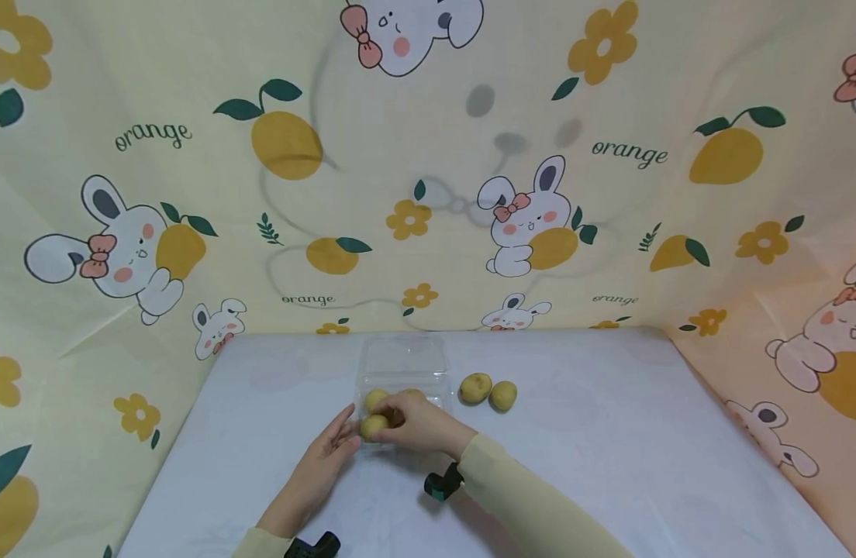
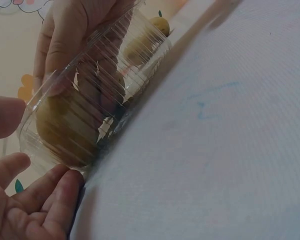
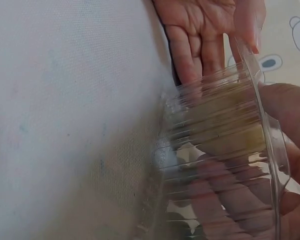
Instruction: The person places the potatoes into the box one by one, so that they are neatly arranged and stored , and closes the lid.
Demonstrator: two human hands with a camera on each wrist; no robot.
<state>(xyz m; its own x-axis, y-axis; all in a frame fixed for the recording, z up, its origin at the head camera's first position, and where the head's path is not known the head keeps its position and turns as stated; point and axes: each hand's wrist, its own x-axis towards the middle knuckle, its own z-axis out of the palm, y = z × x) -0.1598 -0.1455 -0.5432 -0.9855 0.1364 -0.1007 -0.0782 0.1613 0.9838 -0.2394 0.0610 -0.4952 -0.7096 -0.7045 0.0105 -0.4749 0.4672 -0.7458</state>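
Observation:
A clear plastic clamshell box point(image 1: 403, 355) lies on the table with its lid folded back. My right hand point(image 1: 421, 422) reaches over the near side and grips a potato point(image 1: 374, 428) inside the box; through the ribbed wall the potato point(image 2: 65, 130) shows low in the left wrist view. Behind it another potato point(image 1: 376, 400) sits in the box, and a third potato point(image 1: 415, 394) peeks out past my right hand. My left hand point(image 1: 328, 453) is at the box's near left corner, fingers fairly straight and fingertips right at the wall, thumb beside the rim.
Two potatoes point(image 1: 475, 388) lie close together on the white tabletop point(image 1: 609, 434), right of the box. A printed cloth point(image 1: 414, 256) with rabbits and oranges rises behind and beside the table.

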